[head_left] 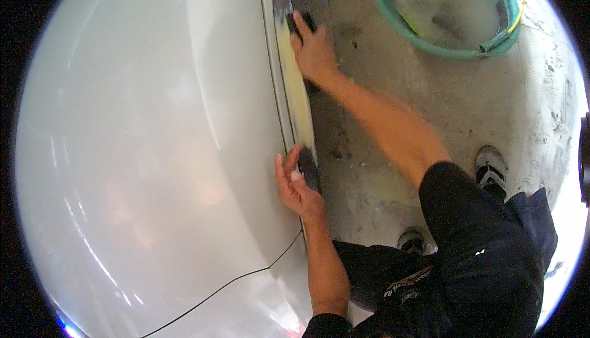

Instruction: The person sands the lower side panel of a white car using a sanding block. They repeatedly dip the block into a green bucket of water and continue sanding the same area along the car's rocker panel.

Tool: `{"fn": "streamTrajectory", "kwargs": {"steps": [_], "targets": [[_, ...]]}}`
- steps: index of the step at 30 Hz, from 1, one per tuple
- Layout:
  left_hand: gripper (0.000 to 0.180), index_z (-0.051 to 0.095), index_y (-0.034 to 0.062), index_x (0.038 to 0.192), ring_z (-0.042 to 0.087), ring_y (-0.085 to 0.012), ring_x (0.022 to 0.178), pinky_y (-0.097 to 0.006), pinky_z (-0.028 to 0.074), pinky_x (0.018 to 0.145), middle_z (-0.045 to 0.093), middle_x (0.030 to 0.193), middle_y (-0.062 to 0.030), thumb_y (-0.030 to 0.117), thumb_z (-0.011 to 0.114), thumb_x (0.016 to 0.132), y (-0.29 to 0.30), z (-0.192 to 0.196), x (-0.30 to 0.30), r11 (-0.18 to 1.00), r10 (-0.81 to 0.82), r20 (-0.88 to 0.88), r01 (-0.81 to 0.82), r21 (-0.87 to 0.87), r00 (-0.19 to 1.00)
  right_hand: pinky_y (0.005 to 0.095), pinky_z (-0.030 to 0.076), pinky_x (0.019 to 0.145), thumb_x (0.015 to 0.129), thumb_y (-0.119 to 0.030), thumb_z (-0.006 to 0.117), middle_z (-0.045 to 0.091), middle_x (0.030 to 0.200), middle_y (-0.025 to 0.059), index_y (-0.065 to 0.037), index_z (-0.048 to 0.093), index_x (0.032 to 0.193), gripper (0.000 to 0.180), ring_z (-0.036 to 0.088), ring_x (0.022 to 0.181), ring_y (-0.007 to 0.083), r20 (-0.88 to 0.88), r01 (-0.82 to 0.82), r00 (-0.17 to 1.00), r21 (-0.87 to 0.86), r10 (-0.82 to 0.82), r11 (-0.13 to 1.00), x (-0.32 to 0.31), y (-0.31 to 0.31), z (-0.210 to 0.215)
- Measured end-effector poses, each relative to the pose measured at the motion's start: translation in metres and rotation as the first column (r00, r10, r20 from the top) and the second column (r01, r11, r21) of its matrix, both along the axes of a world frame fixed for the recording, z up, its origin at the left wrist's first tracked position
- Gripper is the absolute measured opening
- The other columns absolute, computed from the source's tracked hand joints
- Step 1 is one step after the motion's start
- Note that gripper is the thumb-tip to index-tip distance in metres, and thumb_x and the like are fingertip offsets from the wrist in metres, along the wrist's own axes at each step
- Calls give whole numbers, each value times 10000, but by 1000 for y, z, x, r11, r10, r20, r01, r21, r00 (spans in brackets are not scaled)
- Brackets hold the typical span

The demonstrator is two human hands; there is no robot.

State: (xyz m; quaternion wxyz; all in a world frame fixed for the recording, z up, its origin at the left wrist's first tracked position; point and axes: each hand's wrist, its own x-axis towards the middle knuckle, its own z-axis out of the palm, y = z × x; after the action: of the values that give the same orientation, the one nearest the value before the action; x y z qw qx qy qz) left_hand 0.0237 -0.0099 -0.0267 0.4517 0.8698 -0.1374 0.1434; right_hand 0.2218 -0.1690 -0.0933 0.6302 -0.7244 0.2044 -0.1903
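Block at the far end of the yellow patch

On my feed I have the wearer's right hand (316,55) up at the far end of a long yellow patch (298,101), with a small black block (310,21) under its fingers. Those fingers are bent over the block, one stretched out along it, and the grip looks closed but not hard. The patch runs along the edge strip of a white panel (141,123), between the panel's seam and the floor (381,178).

The left hand (298,193) lies at the near end of the patch, beside the panel's edge. Its fingers are half open and slightly curled, and I see nothing in them. They look to be resting on the edge, though I cannot tell how much of the hand really touches.

I judge the step to be rubbing down: the patch has blotchy, uneven margins, and the block sits right where yellow meets dark. How smooth the surface is, I cannot tell from here.

For the next stroke, I would want the block laid flat and drawn along the length of the patch with even pressure, clear of the seam. The left hand is well placed for steadying or feeling the surface, but a full stroke would need its fingertips out of the way.
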Motion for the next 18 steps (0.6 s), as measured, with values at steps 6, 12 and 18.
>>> {"fn": "streamTrajectory", "kwargs": {"steps": [6, 12, 18], "targets": [[499, 339, -62, 1375, 582, -347, 1118, -461, 436, 990, 609, 1153, -256, 282, 381, 1015, -5, 17, 1, 999, -12, 175, 20, -46, 984, 496, 466, 890, 915, -243, 563, 390, 1225, 335, -250, 316, 1466, 604, 531, 1006, 492, -26, -134, 991, -172, 132, 976, -131, 84, 14], [491, 353, -65, 1367, 591, -352, 1102, -452, 435, 981, 615, 1149, -258, 274, 387, 1014, -7, 32, -8, 999, -41, 184, 43, -9, 982, 509, 467, 872, 925, -251, 547, 388, 1199, 343, -253, 287, 1479, 612, 526, 1020, 486, -130, -81, 986, 187, 107, 979, -95, 49, 15], [464, 384, -72, 1348, 593, -337, 1109, -438, 423, 990, 627, 1161, -219, 207, 441, 982, -19, 26, -6, 984, 50, 99, -66, 168, 994, 519, 475, 882, 909, -286, 558, 401, 1202, 327, -269, 327, 1458, 596, 518, 1048, 480, -42, -130, 991, -128, 126, 983, -96, 53, 7]]}}
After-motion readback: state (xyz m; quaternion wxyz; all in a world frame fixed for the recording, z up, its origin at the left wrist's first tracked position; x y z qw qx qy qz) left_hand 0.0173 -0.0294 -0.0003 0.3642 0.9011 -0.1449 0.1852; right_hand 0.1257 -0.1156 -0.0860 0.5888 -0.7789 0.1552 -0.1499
